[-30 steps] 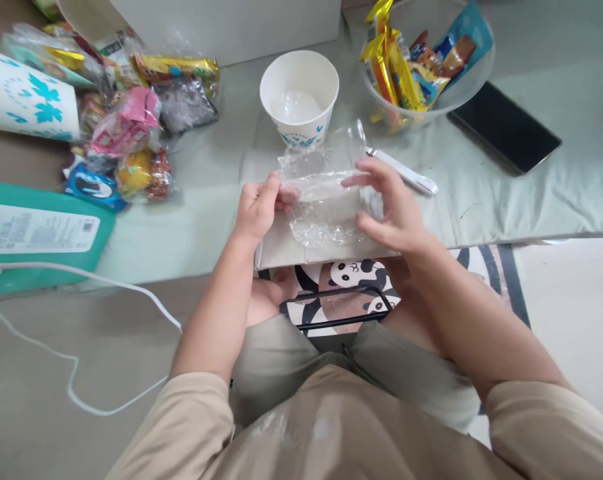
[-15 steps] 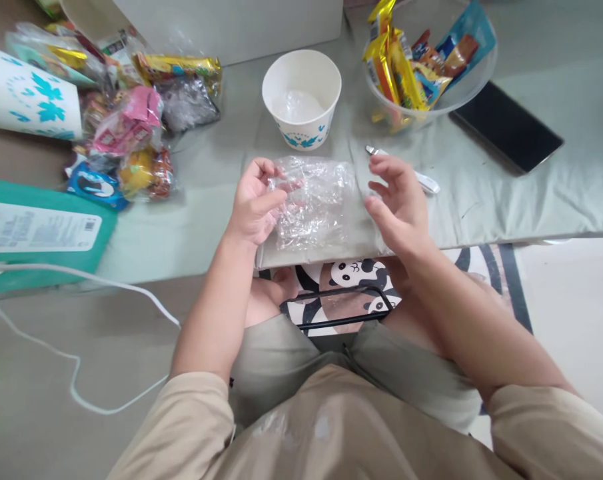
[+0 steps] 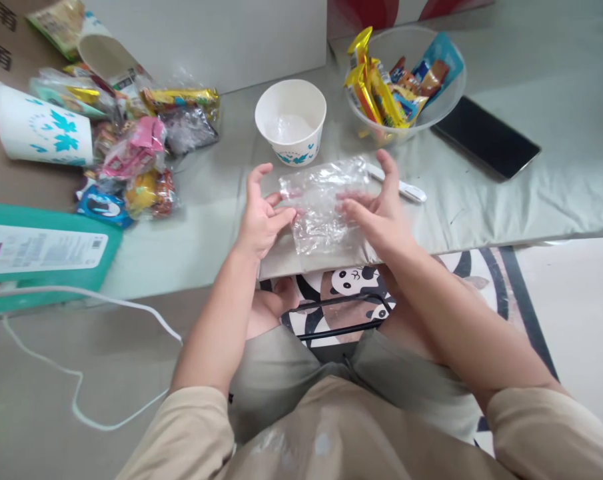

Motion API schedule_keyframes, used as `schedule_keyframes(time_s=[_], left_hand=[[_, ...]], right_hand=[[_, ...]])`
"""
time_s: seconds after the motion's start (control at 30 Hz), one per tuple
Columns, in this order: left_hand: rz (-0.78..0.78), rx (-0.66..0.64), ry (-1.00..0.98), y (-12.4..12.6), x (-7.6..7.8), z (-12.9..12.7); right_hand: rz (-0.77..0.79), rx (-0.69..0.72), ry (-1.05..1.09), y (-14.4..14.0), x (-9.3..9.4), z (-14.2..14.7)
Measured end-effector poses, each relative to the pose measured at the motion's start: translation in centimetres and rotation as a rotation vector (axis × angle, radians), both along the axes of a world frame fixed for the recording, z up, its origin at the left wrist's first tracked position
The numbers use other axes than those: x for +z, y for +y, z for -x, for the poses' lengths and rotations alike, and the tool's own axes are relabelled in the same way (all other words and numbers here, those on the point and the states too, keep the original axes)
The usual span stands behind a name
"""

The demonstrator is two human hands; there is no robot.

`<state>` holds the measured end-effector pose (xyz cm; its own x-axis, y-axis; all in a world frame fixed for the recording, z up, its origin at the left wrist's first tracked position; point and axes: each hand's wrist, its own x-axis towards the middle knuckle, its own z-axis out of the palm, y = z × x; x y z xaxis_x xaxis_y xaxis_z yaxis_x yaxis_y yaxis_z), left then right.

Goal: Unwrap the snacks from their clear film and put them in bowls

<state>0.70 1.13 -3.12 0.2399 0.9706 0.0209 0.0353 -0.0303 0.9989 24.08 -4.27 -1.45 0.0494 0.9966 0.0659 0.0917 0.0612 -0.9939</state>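
Two bare hands work a crumpled clear plastic bag point(image 3: 324, 207) at the near edge of a low tabletop point(image 3: 481, 193) draped in pale green cloth, seen from above a seated person's lap. Largest in view, a teal package point(image 3: 46, 250) with a white label lies at far left with a white cable point(image 3: 81, 300) trailing across the floor beside it, and a tipped paper cup point(image 3: 41, 127) with blue leaf print rests near a heap of wrapped snacks point(image 3: 131, 160). Beyond the bag, a clear bowl point(image 3: 446, 100) holds more wrapped sweets, a black phone point(image 3: 486, 137) lies face up to its right, and an upright paper cup point(image 3: 291, 120) stands just behind the bag. The left hand point(image 3: 261, 217) pinches the bag's left edge between thumb and fingers, its other fingers spread; the right hand point(image 3: 376, 213) lies on the bag's right side, fingers extended, thumb raised. A white pen-like tool point(image 3: 406, 190) sits just past that hand. The film looks very light, limp and slippery, likely to bunch or slide rather than hold shape; its edges and corners seem the surest places to grip.
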Motion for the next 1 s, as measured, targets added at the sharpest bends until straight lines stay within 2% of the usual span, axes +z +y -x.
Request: schedule_keyframes(time_s=[0.17, 0.27, 0.4, 0.6, 0.73, 0.8, 0.83, 0.93, 1.0], left_hand=[[-0.11, -0.076, 0.057, -0.1, 0.2, 0.1], [-0.103, -0.14, 0.143, -0.6, 0.9, -0.4], [-0.13, -0.094, 0.209, -0.8, 1.6, -0.2], [-0.13, -0.067, 0.315, -1.1, 1.9, -0.3], [-0.281, 0.073, 0.462, -1.0, 2.3, -0.6], [-0.328, 0.103, 0.433, -1.1, 2.8, -0.5], [-0.316, 0.084, 0.376, -1.2, 3.0, -0.5], [-0.118, 0.007, 0.152, -1.8, 3.3, -0.4], [0.058, 0.068, 0.047, -2.3, 3.1, -0.6]], right_hand=[[0.024, 0.043, -0.019, -0.2, 0.2, 0.4], [0.001, 0.113, -0.023, -0.4, 0.9, 0.4], [-0.015, 0.228, -0.151, -0.3, 1.5, 0.1], [-0.032, 0.087, -0.464, 0.0, 0.6, -0.1], [-0.185, -0.032, -0.631, 0.2, 0.8, 0.0], [-0.253, -0.04, -0.595, 0.2, 1.6, 0.2], [-0.235, -0.01, -0.534, 0.3, 2.0, 0.3], [-0.001, 0.091, -0.255, 0.4, 2.9, 0.7], [0.135, 0.103, -0.07, 0.6, 3.0, 0.9]])
